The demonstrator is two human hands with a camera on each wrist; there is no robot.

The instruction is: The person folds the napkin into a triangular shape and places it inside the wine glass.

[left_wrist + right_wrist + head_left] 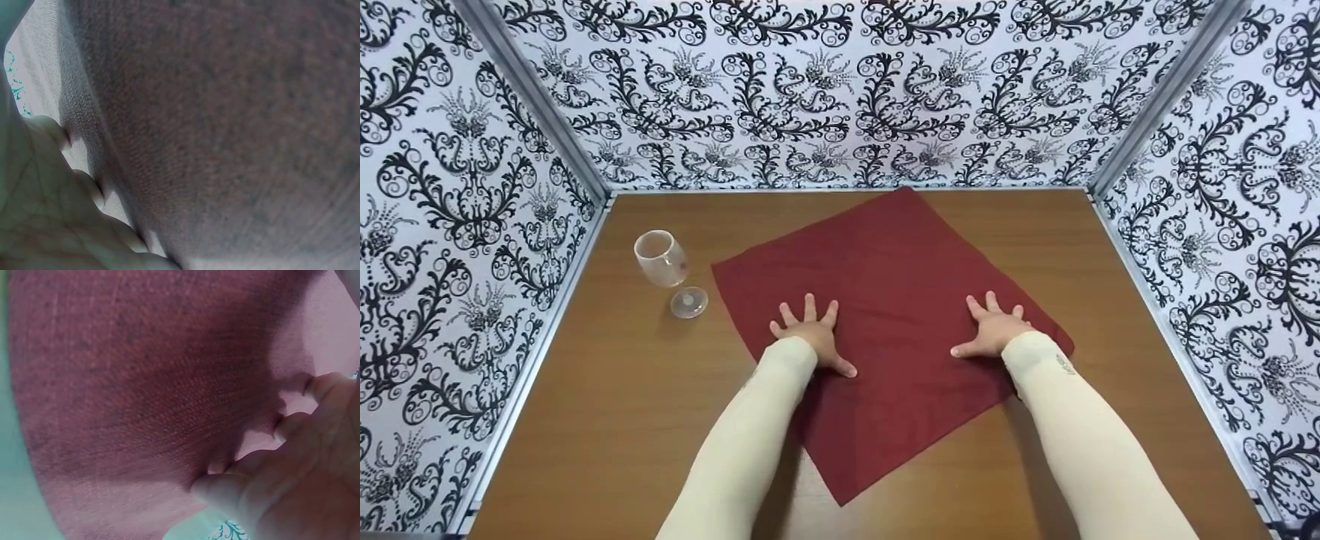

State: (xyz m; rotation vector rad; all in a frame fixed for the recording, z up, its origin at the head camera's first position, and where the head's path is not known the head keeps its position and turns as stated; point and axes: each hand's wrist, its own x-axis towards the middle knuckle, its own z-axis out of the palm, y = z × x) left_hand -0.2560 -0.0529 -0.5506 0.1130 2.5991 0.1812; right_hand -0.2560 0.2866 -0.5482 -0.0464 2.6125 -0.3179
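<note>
A dark red square cloth (896, 277) lies spread out on the wooden table (607, 420), turned so that its corners point toward and away from me. My left hand (814, 335) rests on its left part with the fingers spread and straight. On the right part, near the right corner, my right hand (996, 328) lies with its fingers spread too. In the left wrist view the palm (39, 208) is over the cloth with the fingertips on the fabric. The right wrist view shows the right-hand fingers (225, 489) touching the cloth in the same way.
A clear stemmed glass (660, 259) stands on the table to the left of the cloth, close to its left corner. Walls with a black-and-white scroll pattern (825, 90) enclose the table at the back and both sides, with grey metal rails at the corners.
</note>
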